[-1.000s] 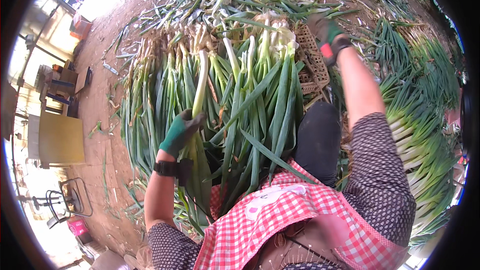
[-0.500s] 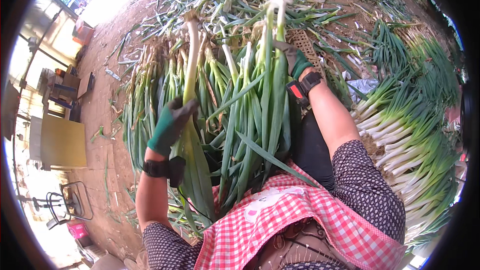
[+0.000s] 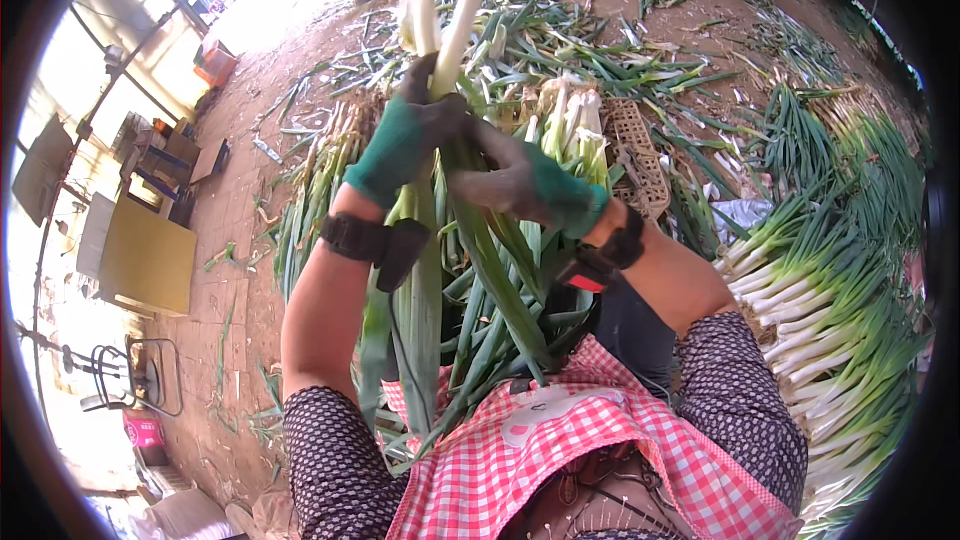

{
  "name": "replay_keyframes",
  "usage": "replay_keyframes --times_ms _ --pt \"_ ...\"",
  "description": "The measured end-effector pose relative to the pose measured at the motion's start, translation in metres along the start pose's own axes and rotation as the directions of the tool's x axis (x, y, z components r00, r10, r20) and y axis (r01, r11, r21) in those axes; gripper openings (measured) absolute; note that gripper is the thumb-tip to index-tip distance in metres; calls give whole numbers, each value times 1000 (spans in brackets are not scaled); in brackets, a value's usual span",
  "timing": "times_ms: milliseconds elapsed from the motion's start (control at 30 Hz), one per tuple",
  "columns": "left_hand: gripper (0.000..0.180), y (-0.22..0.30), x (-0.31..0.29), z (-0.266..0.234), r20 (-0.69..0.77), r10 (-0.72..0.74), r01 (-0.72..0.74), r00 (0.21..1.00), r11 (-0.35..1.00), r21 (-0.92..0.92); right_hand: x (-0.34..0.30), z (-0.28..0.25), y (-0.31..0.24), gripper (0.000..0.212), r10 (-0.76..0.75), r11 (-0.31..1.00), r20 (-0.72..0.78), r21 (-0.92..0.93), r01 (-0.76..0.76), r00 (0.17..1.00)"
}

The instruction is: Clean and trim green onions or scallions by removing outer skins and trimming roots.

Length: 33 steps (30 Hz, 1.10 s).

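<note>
My left hand (image 3: 408,135), in a green and grey glove, is closed round a few large green onions (image 3: 460,25). Their white ends point up and away, and their long leaves hang down past my left wrist toward the apron. Close beside it is my right hand (image 3: 530,178), gloved the same way and slightly blurred. Its fingers are stretched out and apart, lying over the leaves just below my left hand's grip. Beneath both hands more green onions (image 3: 575,125) are heaped with their pale ends pointing away.
A tan plastic crate (image 3: 637,155) stands beyond my right wrist. Rows of trimmed green onions (image 3: 810,315) lie at the right. Leaf scraps (image 3: 560,35) litter the dirt floor ahead. At the left are a yellowish box (image 3: 150,258) and a metal-framed chair (image 3: 135,375).
My left hand has moved up and away, and my right hand has come left and nearer to meet it. The onions from my right hand are now together with the one in my left.
</note>
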<state>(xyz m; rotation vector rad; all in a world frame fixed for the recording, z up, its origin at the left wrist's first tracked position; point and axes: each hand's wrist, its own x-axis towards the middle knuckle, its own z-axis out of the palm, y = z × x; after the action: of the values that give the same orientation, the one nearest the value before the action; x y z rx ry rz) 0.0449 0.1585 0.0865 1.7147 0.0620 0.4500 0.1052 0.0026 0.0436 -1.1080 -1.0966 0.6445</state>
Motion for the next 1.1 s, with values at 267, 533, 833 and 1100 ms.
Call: replay_keyframes --times_ms 267,533,833,1100 --pt "46 75 15 -69 337 404 -524 851 701 484 70 -94 -110 61 -502 834 -159 -349 427 850" --pt "42 100 -17 -12 383 -36 149 923 951 -269 125 -106 -111 48 -371 928 41 39 370 928" --pt "77 72 -53 3 339 -251 322 907 931 -171 48 -135 -90 28 221 784 -67 -580 -218 973" --pt "62 62 -27 15 315 -272 280 909 960 19 39 -300 -99 16 -268 -206 536 -844 495 801"
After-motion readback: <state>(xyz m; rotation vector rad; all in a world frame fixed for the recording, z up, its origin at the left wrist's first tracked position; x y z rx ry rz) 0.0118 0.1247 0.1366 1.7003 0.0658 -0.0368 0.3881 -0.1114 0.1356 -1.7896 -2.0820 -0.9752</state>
